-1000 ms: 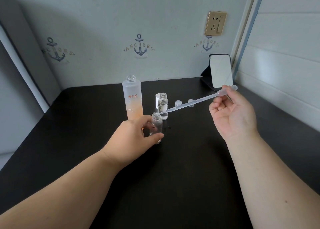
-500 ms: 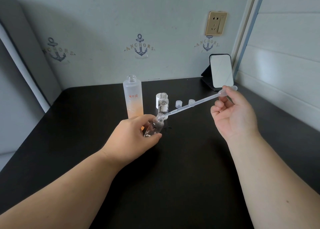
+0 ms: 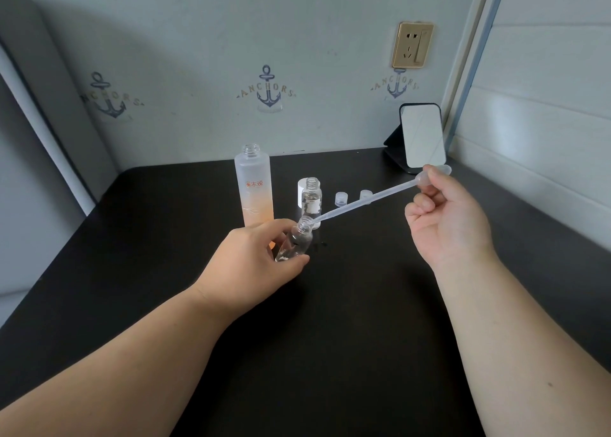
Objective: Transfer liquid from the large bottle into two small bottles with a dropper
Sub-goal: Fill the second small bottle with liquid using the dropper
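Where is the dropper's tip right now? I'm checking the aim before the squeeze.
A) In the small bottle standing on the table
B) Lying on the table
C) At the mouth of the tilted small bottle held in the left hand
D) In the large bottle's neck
C: the dropper, pinched by the right hand, reaches the mouth of the tilted small bottle held by the left hand.

Mirror (image 3: 423,136) far-right on table (image 3: 330,337); wall socket (image 3: 412,44).
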A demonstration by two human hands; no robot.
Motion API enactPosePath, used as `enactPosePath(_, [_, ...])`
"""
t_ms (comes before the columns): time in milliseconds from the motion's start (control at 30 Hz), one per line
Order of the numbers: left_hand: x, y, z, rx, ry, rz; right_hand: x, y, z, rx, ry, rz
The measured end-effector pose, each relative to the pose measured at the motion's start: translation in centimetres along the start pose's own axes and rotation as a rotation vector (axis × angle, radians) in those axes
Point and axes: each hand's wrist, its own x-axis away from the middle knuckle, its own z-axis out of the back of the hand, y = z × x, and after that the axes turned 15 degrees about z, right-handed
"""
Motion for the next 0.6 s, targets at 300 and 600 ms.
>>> enactPosePath(300, [0.13, 0.38, 0.21, 0.003, -0.013, -0.001, 0.11, -0.1, 0.12, 0.028, -0.019, 0.017])
enactPosePath(600, [-0.09, 0.45, 0.07, 0.017, -0.07, 0.104, 0.18, 0.04, 0.04, -0.002, 0.082, 0.004])
